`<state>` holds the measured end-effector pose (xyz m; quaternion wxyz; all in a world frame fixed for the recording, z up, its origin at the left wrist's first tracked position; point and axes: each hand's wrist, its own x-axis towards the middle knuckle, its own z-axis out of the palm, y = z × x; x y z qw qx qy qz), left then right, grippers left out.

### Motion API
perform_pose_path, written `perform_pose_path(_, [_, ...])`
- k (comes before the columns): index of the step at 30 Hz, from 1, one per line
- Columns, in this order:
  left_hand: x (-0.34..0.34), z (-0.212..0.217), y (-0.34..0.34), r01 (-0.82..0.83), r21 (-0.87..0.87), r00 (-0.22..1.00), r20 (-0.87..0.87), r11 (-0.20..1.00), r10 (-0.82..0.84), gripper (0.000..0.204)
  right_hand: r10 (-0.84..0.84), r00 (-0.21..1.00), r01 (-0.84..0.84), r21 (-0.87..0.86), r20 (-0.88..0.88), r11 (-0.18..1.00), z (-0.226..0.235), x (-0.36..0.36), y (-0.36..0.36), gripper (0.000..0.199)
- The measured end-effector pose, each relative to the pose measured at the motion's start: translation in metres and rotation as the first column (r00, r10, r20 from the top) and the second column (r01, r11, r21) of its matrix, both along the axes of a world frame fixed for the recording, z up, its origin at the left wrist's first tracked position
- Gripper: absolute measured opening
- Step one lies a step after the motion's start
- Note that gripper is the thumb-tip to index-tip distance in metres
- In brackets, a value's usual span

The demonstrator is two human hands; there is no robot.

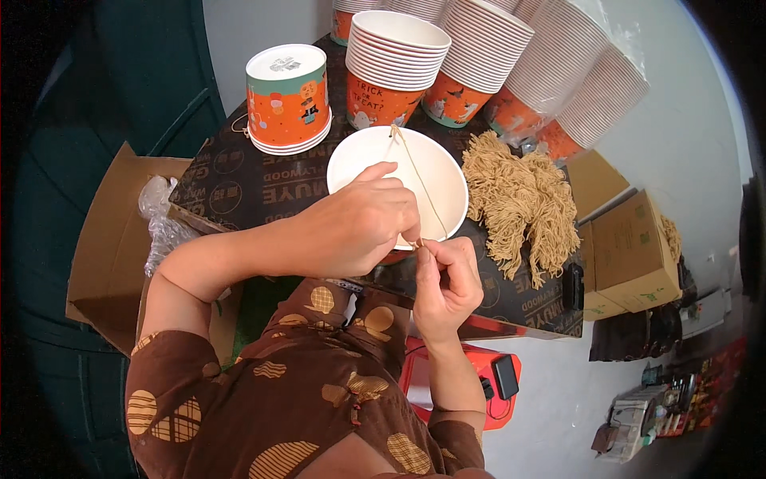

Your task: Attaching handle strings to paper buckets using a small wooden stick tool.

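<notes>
Small packing workshop; stacked paper buckets (479,48), cardboard boxes (634,247), plywood worktop (239,180)

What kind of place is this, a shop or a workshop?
Probably a small craft or packing workshop: stacks of paper bowls crowd the board table, beside a pile of tan strings and cardboard boxes.
</notes>
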<state>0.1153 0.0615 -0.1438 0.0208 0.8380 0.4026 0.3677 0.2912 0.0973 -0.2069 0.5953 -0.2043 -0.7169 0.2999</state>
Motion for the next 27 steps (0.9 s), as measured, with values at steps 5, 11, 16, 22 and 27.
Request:
perform_pose_path(5, [0.006,-0.003,-0.006,-0.087,-0.015,0.996,-0.003,0.996,0.087,0.009,-0.005,1.0,0.005,0.009,-0.006,1.0,-0.004,-0.001,0.001,0.01])
perform_pose_path(11, [0.013,-0.002,-0.008,-0.112,-0.065,0.989,0.089,0.992,0.117,0.006,-0.024,0.998,0.029,0.082,-0.054,0.996,-0.007,-0.002,0.003,0.018])
perform_pose_path(16, [0.013,-0.005,-0.008,-0.117,-0.055,0.988,0.095,0.992,0.121,0.008,-0.07,0.997,0.076,0.142,-0.046,0.987,-0.008,-0.003,0.002,0.019])
perform_pose_path(22, [0.012,-0.006,-0.007,-0.095,-0.048,0.991,0.089,0.994,0.099,0.008,-0.11,0.994,0.112,0.137,-0.024,0.984,-0.006,-0.004,-0.001,0.014])
perform_pose_path(27, [0.012,-0.007,-0.007,-0.093,-0.023,0.994,0.061,0.995,0.094,0.007,-0.117,0.993,0.113,0.174,0.01,0.978,-0.006,-0.002,0.001,0.014])
